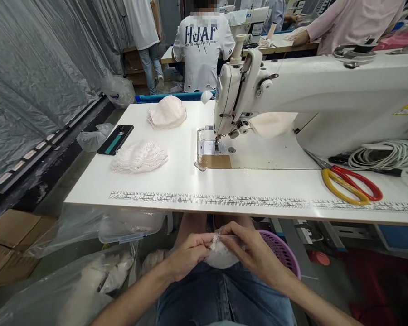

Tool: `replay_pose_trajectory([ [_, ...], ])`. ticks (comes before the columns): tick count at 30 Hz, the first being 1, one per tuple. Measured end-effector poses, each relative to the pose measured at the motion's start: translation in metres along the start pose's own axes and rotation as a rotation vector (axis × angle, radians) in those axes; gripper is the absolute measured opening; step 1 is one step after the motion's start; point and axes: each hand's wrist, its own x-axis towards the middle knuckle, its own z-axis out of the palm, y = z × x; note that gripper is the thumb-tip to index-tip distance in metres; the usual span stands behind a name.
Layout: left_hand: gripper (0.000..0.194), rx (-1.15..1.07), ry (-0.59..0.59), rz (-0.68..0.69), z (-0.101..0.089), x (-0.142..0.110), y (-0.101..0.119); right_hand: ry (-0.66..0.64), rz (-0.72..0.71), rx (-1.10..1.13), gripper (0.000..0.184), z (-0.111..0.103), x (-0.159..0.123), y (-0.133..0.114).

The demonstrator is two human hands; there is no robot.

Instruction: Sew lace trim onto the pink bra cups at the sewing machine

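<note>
Over my lap, in front of the table edge, a small white lace-edged fabric piece (221, 257) is held between both hands. My left hand (190, 254) pinches its edge from the left with thumb and fingers. From the right, my right hand (245, 246) grips the same edge, its fingers bent over the cloth and hiding part of it. On the white table (177, 181) lie a stack of pale lace-trimmed pieces (139, 157) and a rounded pale pink fabric piece (167, 112). The sewing machine (236, 99) stands beyond my hands, its presser foot over the metal plate.
Scissors (350, 183) with red and yellow handles lie at the right, near a coiled cable (387, 155). A phone (116, 140) rests at the table's left. Below are a purple basket (285, 253), plastic bags (54, 290) and a cardboard box (12, 244). Several people are beyond the table.
</note>
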Motion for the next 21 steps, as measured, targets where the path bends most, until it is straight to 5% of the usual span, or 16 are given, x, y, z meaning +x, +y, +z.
replay_pose_trajectory([
  [4,0.032,-0.034,-0.006,0.056,0.006,-0.001,-0.002,0.019,-0.05,-0.021,0.02,0.004,0.001,0.001],
  [9,0.037,0.185,0.276,0.12,0.01,0.004,-0.017,0.073,-0.129,-0.195,0.021,0.01,0.002,0.009],
  [15,0.043,0.071,0.175,0.0,0.001,0.001,-0.009,0.133,-0.139,-0.259,0.025,-0.006,0.001,0.025],
  [21,0.044,0.069,0.096,-0.08,-0.01,-0.003,-0.006,-0.017,-0.105,-0.075,0.023,-0.019,-0.01,0.027],
])
